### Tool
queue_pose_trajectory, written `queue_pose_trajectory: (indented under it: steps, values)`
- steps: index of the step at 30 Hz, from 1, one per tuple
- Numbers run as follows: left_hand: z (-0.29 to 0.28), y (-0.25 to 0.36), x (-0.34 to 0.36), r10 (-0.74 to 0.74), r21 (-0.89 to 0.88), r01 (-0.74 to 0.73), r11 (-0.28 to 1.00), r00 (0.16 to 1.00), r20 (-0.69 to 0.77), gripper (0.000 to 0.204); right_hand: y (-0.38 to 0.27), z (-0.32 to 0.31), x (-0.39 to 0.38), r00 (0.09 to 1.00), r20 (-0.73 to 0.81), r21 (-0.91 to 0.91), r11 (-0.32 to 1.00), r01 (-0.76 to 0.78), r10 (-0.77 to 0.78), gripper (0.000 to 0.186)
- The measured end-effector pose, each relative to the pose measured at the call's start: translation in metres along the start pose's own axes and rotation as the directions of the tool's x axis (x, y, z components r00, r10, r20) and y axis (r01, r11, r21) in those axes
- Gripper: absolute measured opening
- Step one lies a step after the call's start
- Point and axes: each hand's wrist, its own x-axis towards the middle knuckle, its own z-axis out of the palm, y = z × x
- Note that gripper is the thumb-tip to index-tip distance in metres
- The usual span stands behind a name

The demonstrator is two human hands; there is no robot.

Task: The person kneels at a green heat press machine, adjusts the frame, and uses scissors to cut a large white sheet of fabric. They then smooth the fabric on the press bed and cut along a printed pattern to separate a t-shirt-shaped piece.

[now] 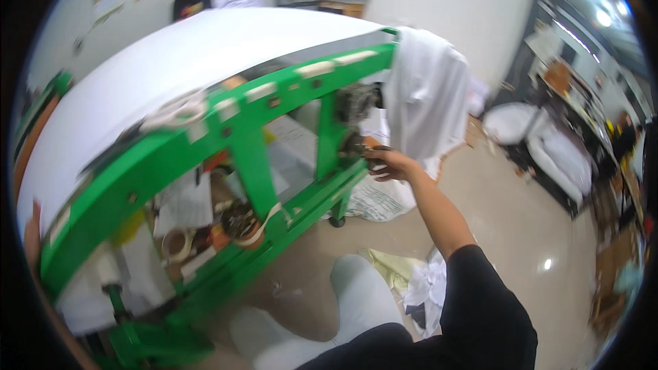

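Head view: the right hand (385,163) reaches out from a black sleeve (483,301) to the far end of the green frame (247,144) that carries the white worktop (171,62). Its grip looks curled around a small dark part (356,142) at the frame's end post, though blur keeps me from telling how firmly the fingers close on it. Just above and beyond the grip hangs a white cloth (428,96), draped over the worktop's corner. Below the grip a printed sack (380,199) lies on the floor (507,233) beside the frame's caster. Nearer than the grip, on the shelf under the worktop, sit tape rolls (179,243) and papers. The left hand is not in view.

The step in hand seems to be working that dark part at the frame's end. The next move likely calls for a firm hold with the fingers kept clear of the hanging cloth.
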Motion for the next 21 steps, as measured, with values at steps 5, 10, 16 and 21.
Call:
queue_pose_trajectory:
  steps: [5, 10, 16, 21]
  values:
    - [0.025, -0.027, -0.044, -0.053, 0.068, 0.047, 0.997, 0.995, 0.09, 0.067, 0.007, -0.01, 0.025, 0.997, -0.002, -0.169, 0.983, -0.074, 0.074, 0.071]
    - [0.032, 0.111, -0.094, -0.248, 0.218, 0.269, 0.938, 0.961, -0.119, 0.083, 0.042, -0.003, 0.022, 0.71, -0.145, -0.84, 0.465, 0.279, -0.689, 0.081]
    - [0.016, 0.135, -0.106, -0.344, 0.161, 0.346, 0.924, 0.938, -0.04, 0.091, 0.03, 0.015, 0.0, 0.683, -0.094, -0.845, 0.421, 0.33, -0.724, 0.106]
    - [0.01, 0.151, -0.112, -0.397, 0.123, 0.395, 0.911, 0.918, -0.008, 0.098, -0.009, 0.002, -0.009, 0.992, -0.126, -0.268, 0.963, -0.024, -0.011, 0.092]
